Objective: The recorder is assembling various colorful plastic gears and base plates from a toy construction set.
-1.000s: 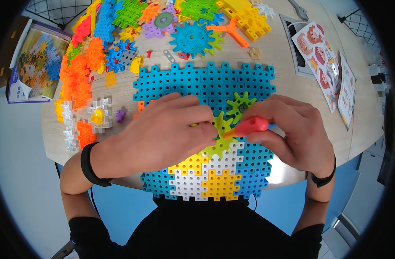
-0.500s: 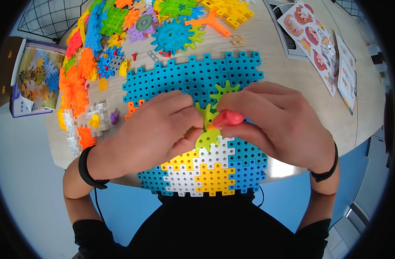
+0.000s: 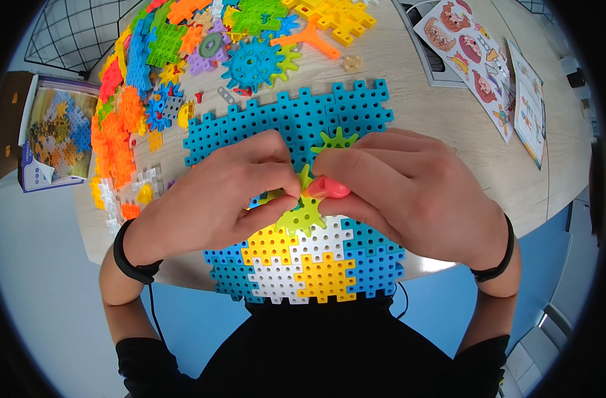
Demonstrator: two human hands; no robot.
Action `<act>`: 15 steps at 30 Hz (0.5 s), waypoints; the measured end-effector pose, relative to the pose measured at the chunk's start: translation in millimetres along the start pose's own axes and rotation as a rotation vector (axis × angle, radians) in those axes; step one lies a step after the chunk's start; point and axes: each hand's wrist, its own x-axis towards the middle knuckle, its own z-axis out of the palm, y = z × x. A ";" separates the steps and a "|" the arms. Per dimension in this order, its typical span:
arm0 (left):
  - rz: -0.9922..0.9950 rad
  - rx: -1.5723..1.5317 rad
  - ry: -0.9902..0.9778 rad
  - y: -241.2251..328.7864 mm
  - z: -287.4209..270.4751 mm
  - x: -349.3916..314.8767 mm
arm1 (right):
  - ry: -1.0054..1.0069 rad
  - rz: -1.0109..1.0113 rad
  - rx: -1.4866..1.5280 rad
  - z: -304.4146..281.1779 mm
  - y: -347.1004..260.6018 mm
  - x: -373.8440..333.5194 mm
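Note:
A large pegboard of interlocking plastic tiles [image 3: 326, 276] in teal, blue, yellow and white lies before me on the table edge. Lime-green gears sit on its middle: a near gear [image 3: 303, 217] between my hands and a far gear [image 3: 336, 138] partly behind my right knuckles. My left hand [image 3: 227, 192] is closed, thumb and forefinger pinched at the near gear's left side; what they pinch is hidden. Between thumb and fingers my right hand [image 3: 409, 189] grips a red plastic tool [image 3: 329, 188], its orange end pointing left at the gears. Its exact kind is unclear.
Loose tiles and gears are heaped at the far left, with a large teal gear [image 3: 253, 63] and an orange Y-shaped piece [image 3: 307, 38]. An open box [image 3: 58, 132] stands left. Sticker sheets [image 3: 465, 53] and a booklet [image 3: 528, 99] lie at the right.
Both hands, the red tool and the gears sit slightly further left in view, as does the board. Both hands remain closed over the same gears.

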 end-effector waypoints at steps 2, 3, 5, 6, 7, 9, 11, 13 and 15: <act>0.051 0.005 0.006 -1.9 -1.0 0.9 | 0.000 -0.006 -0.029 -1.2 1.3 0.5; 0.081 0.002 0.005 -4.0 -1.7 1.2 | 0.005 -0.008 -0.037 -1.3 1.6 0.4; 0.120 0.008 0.013 -5.9 -1.3 2.9 | 0.016 -0.008 -0.043 0.2 2.6 -0.4; 0.131 0.018 0.022 -5.9 -0.2 4.1 | 0.020 -0.008 -0.038 0.7 3.2 -0.6; 0.141 0.027 0.032 -6.0 0.1 5.0 | 0.024 -0.007 -0.033 1.3 3.8 -0.8; 0.135 0.021 0.030 -5.5 -1.1 4.6 | 0.023 -0.004 -0.018 0.0 3.7 -0.2; 0.117 0.009 0.038 -5.1 -0.3 2.4 | 0.018 0.012 -0.005 -4.6 1.1 1.5; 0.086 -0.010 0.059 -5.5 4.4 -2.2 | -0.002 0.079 0.034 -10.9 -2.9 3.8; 0.063 0.023 0.081 -7.0 -2.5 -4.7 | -0.034 0.194 0.082 -19.7 -5.6 4.4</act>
